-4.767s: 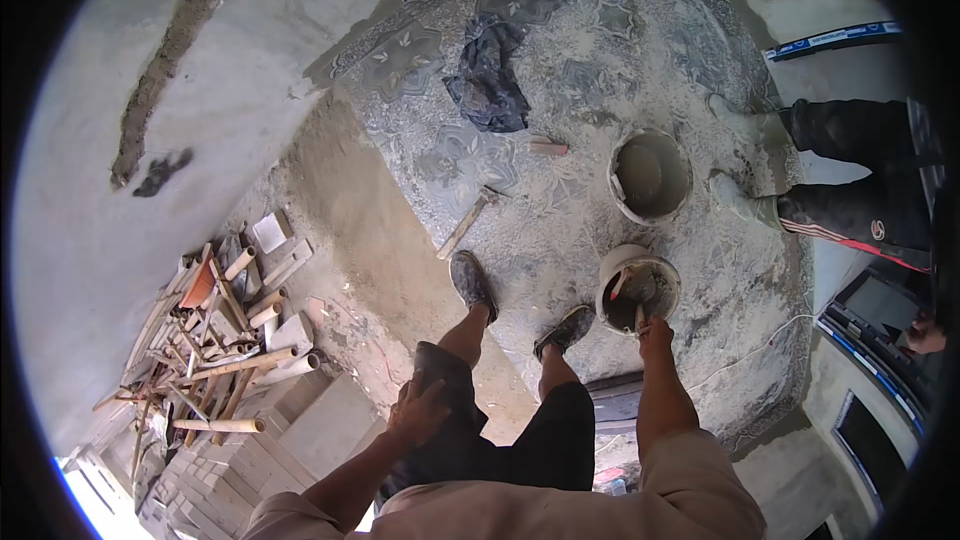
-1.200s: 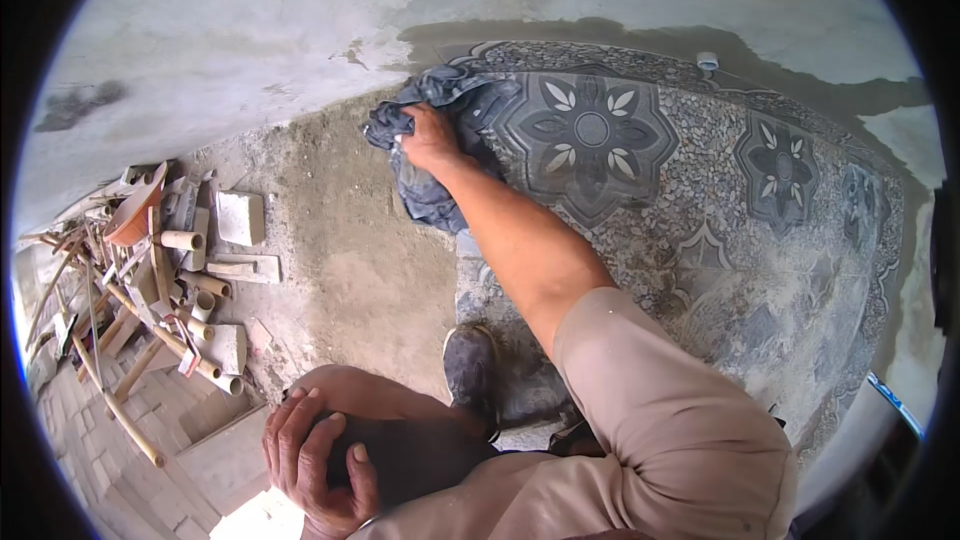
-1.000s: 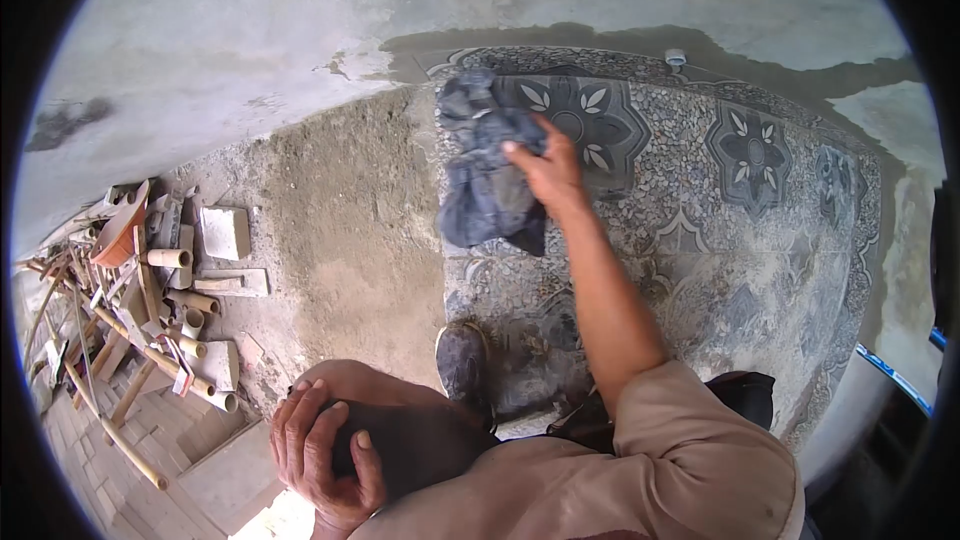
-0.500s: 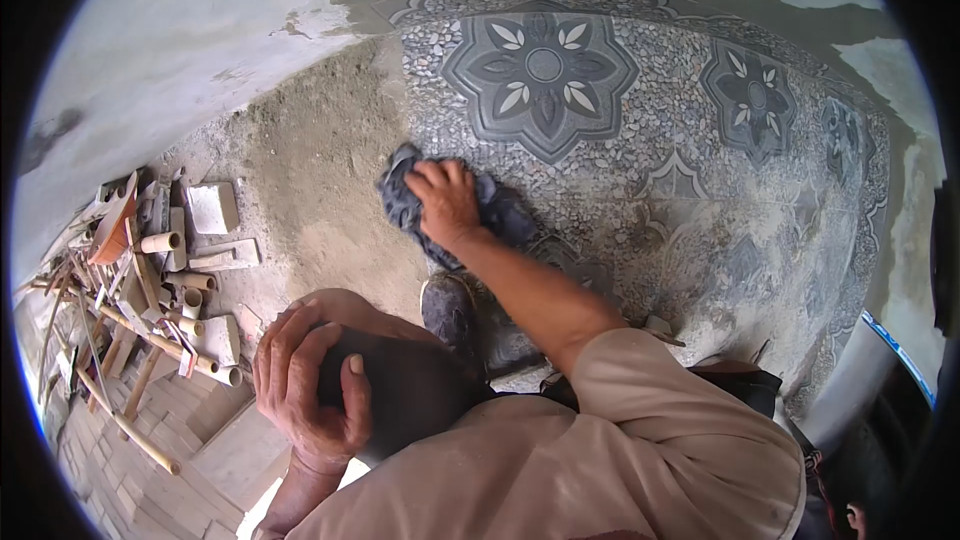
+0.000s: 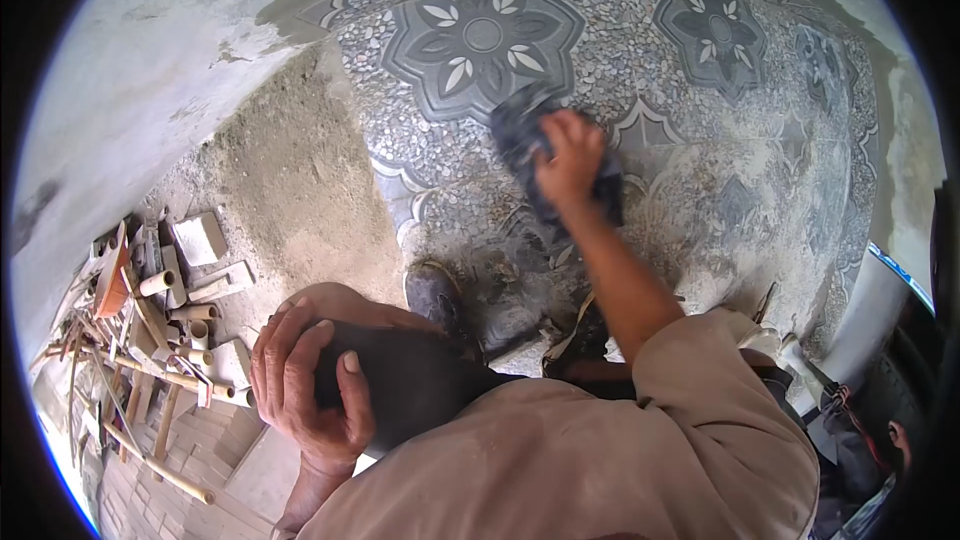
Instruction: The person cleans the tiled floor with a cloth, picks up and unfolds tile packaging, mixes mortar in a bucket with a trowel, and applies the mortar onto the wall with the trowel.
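Note:
A dark, crumpled cloth [image 5: 520,135] lies against the patterned floor tiles [image 5: 450,155], under my right hand [image 5: 572,155]. The fingers of that hand are curled on the cloth and slightly blurred. Large grey flower motifs show on the tiles beyond the cloth, and a pale dusty film covers the tiles to its right. My left hand [image 5: 308,380] rests over my bent knee at the lower left, its fingers spread and holding nothing.
Bamboo poles [image 5: 160,465], an orange basin [image 5: 112,280] and pale blocks [image 5: 200,238] are heaped at the left. A bare cement strip [image 5: 310,180] borders the tiles. My shoe [image 5: 433,295] is on the tiles. Part of another person's hand [image 5: 899,443] shows at the lower right.
My right hand has swept the cloth from the tiles' left edge rightward across the floor. The view has shifted a little. My left hand has stayed on the knee.

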Available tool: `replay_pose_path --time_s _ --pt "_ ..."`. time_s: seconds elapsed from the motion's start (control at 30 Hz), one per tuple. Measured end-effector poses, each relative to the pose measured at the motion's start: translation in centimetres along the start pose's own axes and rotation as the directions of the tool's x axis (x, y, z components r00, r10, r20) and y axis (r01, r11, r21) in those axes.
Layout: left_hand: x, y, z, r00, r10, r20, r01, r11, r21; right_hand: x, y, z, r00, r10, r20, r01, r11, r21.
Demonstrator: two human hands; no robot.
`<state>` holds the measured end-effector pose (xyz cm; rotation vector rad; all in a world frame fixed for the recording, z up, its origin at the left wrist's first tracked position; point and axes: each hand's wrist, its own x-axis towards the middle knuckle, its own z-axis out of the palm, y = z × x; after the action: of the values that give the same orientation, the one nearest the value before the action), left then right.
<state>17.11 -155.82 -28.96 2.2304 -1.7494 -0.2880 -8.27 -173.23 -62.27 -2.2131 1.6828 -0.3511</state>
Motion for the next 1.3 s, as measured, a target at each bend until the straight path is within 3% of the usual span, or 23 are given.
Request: replay_pose_path --time_s 0.1,0.17,0.27,0.3,0.33,0.4,0.43,0.47,0.53,0.6,0.63,0.67,0.7,0.73,0.77,0.83,0.87,0.93,1.0,1.07,1.13,1.2,1.3 --pt "1.3 1.9 -0.1 0.997 0.059 0.053 -0.059 0.998 0.007 -10.7 -9.7 0.5 0.831 -0.383 0.402 0.280 0.915 0.292" --pt "1.2 2.4 -0.1 0.995 0.086 0.052 -0.087 0.996 0.024 -13.4 -9.5 0.0 0.840 -0.341 0.423 0.139 0.887 0.439" --pt "-0.4 2.0 -0.4 0.996 0.083 0.021 -0.084 0.996 0.031 -8.3 -2.4 -5.4 0.974 -0.123 0.190 -0.001 0.837 0.547" --pt "-0.8 1.9 -0.4 0.996 0.084 0.011 -0.085 0.996 0.027 -6.4 2.0 -5.0 0.999 0.004 0.033 -0.017 0.913 0.407" --pt "-1.0 1.9 -0.5 0.996 0.085 -0.007 -0.085 0.996 0.028 -3.6 5.6 -7.1 0.892 0.394 0.224 -0.446 0.680 0.582" --pt "-1.3 2.3 -0.8 0.995 0.100 0.004 -0.100 0.994 0.041 0.3 15.2 -9.2 0.837 0.537 0.106 -0.424 0.513 0.746" --pt "-1.3 2.4 -1.0 0.996 0.089 0.022 -0.090 0.994 0.058 0.9 18.0 -10.2 0.808 0.576 -0.123 -0.456 0.745 0.487" --pt "-1.5 2.3 -1.2 0.995 0.104 0.002 -0.104 0.993 0.060 1.6 19.2 -10.9 0.776 0.525 -0.349 -0.504 0.849 0.157" --pt "-1.8 1.9 -1.1 0.999 0.032 -0.013 -0.031 0.998 0.052 0.0 17.9 -8.7 0.752 0.472 -0.461 -0.524 0.851 0.016" --pt "-1.5 1.9 -0.7 0.999 0.035 -0.033 -0.033 0.998 0.061 -2.3 9.4 -4.7 0.833 0.377 -0.406 -0.487 0.848 -0.212" --pt "-1.2 2.2 -0.6 1.000 0.017 -0.023 -0.015 0.997 0.074 -3.8 4.1 -2.3 0.906 0.351 -0.235 -0.400 0.893 -0.208" --pt "-0.9 2.6 -0.6 1.000 0.000 -0.018 0.002 0.996 0.090 -5.1 -2.4 -1.6 0.973 0.200 -0.119 -0.200 0.980 0.007" --pt "-0.9 2.9 -0.7 0.999 0.013 -0.029 -0.010 0.996 0.091 -6.0 -7.7 -0.4 0.986 -0.001 0.165 -0.033 0.978 0.204" --pt "-0.9 3.3 -0.7 1.000 0.028 -0.013 -0.027 0.996 0.083 -7.2 -11.8 2.7 0.956 -0.208 0.208 0.091 0.881 0.465" --pt "-0.5 3.4 -0.6 0.999 0.047 -0.006 -0.046 0.996 0.076 -7.8 -15.5 4.5 0.962 -0.228 0.153 0.085 0.777 0.624" --pt "-0.6 3.4 -0.8 0.998 0.055 0.007 -0.055 0.996 0.071 -6.0 -20.4 -0.1 0.953 -0.219 0.210 0.001 0.695 0.719" --pt "-1.0 3.3 -1.1 0.998 0.054 0.010 -0.055 0.996 0.074 -5.0 -20.7 -1.7 0.967 -0.248 0.052 0.118 0.625 0.772" --pt "-1.9 3.1 -1.3 0.999 -0.023 -0.047 0.025 0.999 0.046 -2.7 -18.8 -7.1 0.941 -0.248 0.232 -0.011 0.662 0.749" --pt "-2.0 3.3 -1.7 0.997 -0.040 -0.063 0.042 0.998 0.039 -0.6 -16.0 -8.5 0.965 -0.084 0.249 -0.107 0.740 0.664" --pt "-1.6 3.5 -2.0 0.995 -0.058 -0.085 0.061 0.998 0.031 2.0 -14.2 -13.1 0.835 0.003 0.551 -0.466 0.537 0.703" --pt "-1.0 3.4 -2.3 0.991 -0.132 0.032 0.133 0.990 -0.046 3.0 -14.0 -15.7 0.741 0.067 0.668 -0.665 0.212 0.717" --pt "0.4 3.0 -2.8 0.988 -0.133 0.075 0.139 0.987 -0.083 3.3 -14.1 -16.4 0.711 0.065 0.700 -0.701 0.002 0.713" --pt "3.5 2.1 -3.0 0.933 0.009 0.360 0.033 0.993 -0.112 3.4 -15.1 -18.4 0.705 -0.017 0.709 -0.688 -0.258 0.678"
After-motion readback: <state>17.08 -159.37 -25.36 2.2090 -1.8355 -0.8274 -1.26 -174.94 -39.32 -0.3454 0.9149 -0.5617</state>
